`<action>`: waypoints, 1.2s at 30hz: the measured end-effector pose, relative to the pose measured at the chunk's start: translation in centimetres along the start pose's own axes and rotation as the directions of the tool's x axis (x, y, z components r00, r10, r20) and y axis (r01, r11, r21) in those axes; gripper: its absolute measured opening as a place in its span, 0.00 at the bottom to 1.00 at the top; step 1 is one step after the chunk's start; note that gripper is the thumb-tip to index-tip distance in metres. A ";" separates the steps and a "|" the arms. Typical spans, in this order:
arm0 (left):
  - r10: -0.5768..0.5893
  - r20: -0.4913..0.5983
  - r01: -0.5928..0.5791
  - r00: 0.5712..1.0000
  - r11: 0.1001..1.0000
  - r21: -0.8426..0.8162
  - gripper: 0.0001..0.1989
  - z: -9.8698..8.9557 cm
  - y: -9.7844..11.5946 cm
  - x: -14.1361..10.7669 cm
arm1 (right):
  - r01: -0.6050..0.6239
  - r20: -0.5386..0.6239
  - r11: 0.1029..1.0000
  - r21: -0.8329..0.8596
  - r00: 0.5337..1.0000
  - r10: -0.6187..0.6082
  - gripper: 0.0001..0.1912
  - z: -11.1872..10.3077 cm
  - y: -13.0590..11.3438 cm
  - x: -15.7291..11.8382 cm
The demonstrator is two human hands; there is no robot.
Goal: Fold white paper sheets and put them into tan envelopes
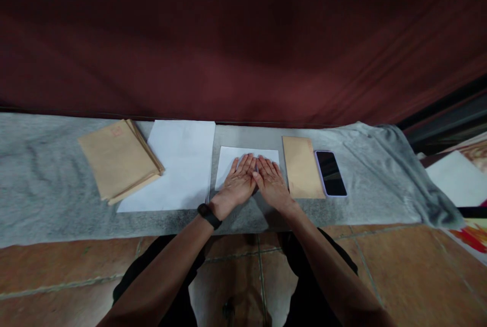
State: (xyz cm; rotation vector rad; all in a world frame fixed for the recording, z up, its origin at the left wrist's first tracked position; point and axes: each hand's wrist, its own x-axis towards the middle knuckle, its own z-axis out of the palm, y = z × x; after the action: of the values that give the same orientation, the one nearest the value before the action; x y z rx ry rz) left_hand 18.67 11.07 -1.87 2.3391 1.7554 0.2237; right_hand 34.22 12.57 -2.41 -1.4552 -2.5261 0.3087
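Observation:
A white sheet of paper point(228, 157), smaller than the sheets to its left and perhaps folded, lies on the grey cloth in front of me. My left hand point(240, 180) rests flat on it with fingers stretched out. Beside it, my right hand point(271, 180) is also flat on the paper, its fingers extended and its thumb touching the left hand. Neither hand grips anything. The hands cover the paper's middle and lower right part. Just right of the paper lies a single brown envelope point(303, 167).
A stack of white paper point(182, 164) lies to the left, partly under a pile of brown envelopes point(117, 157). A phone point(331, 173) with a dark screen is right of the single envelope. The grey cloth point(380, 174) covers the narrow surface, with a dark red hanging point(243, 83) behind.

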 end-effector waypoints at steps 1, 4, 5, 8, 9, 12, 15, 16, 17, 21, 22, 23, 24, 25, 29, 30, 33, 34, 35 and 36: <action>-0.002 -0.004 0.002 1.000 1.000 0.000 0.31 0.0 0.0 0.1 | 0.003 -0.003 1.000 0.005 1.000 -0.003 0.31 0.0 0.0 0.0; -0.024 0.012 0.024 1.000 1.000 0.000 0.31 -0.1 -0.3 0.5 | 0.006 0.000 1.000 0.008 1.000 -0.006 0.31 0.1 -0.1 -0.1; -0.028 0.017 0.028 0.999 1.000 -0.001 0.31 -0.1 -0.4 0.7 | 0.005 0.003 1.000 0.003 1.000 -0.005 0.31 0.2 -0.1 -0.1; -0.017 0.005 0.017 1.000 1.000 -0.024 0.31 -0.1 -1.0 1.2 | 0.005 0.003 1.000 -0.018 1.000 -0.005 0.31 0.3 -0.2 -0.3; -0.012 -0.013 0.012 1.000 0.999 -0.046 0.30 -0.1 -1.2 1.4 | 0.008 -0.005 1.000 -0.025 1.000 -0.008 0.31 0.3 -0.2 -0.4; -0.024 -0.109 0.005 0.994 0.985 -0.172 0.26 -0.4 -1.8 2.0 | 0.019 -0.040 0.999 -0.046 0.999 -0.021 0.31 0.4 0.0 -0.6; -0.095 -0.222 0.011 0.970 0.937 -0.350 0.22 -0.7 -2.0 2.4 | 0.025 -0.056 0.998 -0.062 0.998 -0.028 0.31 0.6 0.1 -0.9; -0.134 -0.240 0.024 0.961 0.911 -0.411 0.20 -0.8 -2.0 2.5 | 0.029 -0.058 0.998 -0.064 0.998 -0.033 0.32 0.6 0.1 -0.9; -0.177 -0.242 0.044 0.954 0.881 -0.471 0.18 -0.8 -2.0 2.5 | 0.033 -0.060 0.997 -0.066 0.997 -0.037 0.32 0.6 0.0 -1.0; -0.280 -0.153 0.123 0.948 0.763 -0.635 0.14 -0.9 -2.3 2.9 | 0.048 -0.062 0.996 -0.072 0.997 -0.052 0.32 0.4 0.0 -0.9; -0.280 -0.133 0.128 0.951 0.746 -0.654 0.13 -0.9 -2.4 3.0 | 0.052 -0.058 0.996 -0.074 0.997 -0.057 0.32 0.4 0.0 -0.9; -0.276 -0.116 0.130 0.954 0.732 -0.669 0.13 -0.9 -2.6 3.1 | 0.057 -0.054 0.996 -0.075 0.997 -0.061 0.32 0.4 0.0 -0.9; -0.273 -0.100 0.132 0.957 0.714 -0.687 0.12 -0.9 -2.7 3.1 | 0.059 -0.051 0.996 -0.074 0.997 -0.063 0.32 0.4 0.1 -0.9; -0.273 -0.085 0.135 0.958 0.696 -0.705 0.12 -0.9 -2.8 3.2 | 0.059 -0.048 0.996 -0.072 0.997 -0.063 0.32 0.4 0.2 -1.0; -0.274 -0.021 0.162 0.961 0.626 -0.763 0.10 -0.8 -3.5 3.2 | 0.069 -0.026 0.995 -0.069 0.997 -0.071 0.30 0.1 0.5 -1.1; -0.273 -0.004 0.170 0.962 0.610 -0.774 0.11 -0.7 -3.6 3.2 | 0.077 -0.017 0.995 -0.070 0.997 -0.079 0.30 0.0 0.6 -1.1; -0.258 0.045 0.190 0.965 0.574 -0.797 0.11 -0.8 -4.2 3.2 | 0.104 0.012 0.992 -0.071 0.995 -0.103 0.29 -0.5 0.9 -1.1; -0.249 0.058 0.194 0.967 0.566 -0.801 0.12 -0.9 -4.5 3.1 | 0.113 0.021 0.991 -0.069 0.994 -0.112 0.29 -0.7 1.0 -1.1; -0.239 0.069 0.196 0.969 0.561 -0.805 0.12 -1.0 -4.7 3.1 | 0.123 0.030 0.990 -0.065 0.992 -0.122 0.29 -0.8 1.1 -1.1; -0.229 0.078 0.196 0.970 0.556 -0.808 0.12 -1.0 -4.8 3.0 | 0.134 0.038 0.989 -0.061 0.991 -0.132 0.29 -1.0 1.2 -1.1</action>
State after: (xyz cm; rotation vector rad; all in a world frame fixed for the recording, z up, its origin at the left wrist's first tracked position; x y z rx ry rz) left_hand 14.77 15.38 -2.11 1.4304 1.4526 0.8399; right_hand 36.02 12.22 -1.86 -1.3054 -2.6672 0.2345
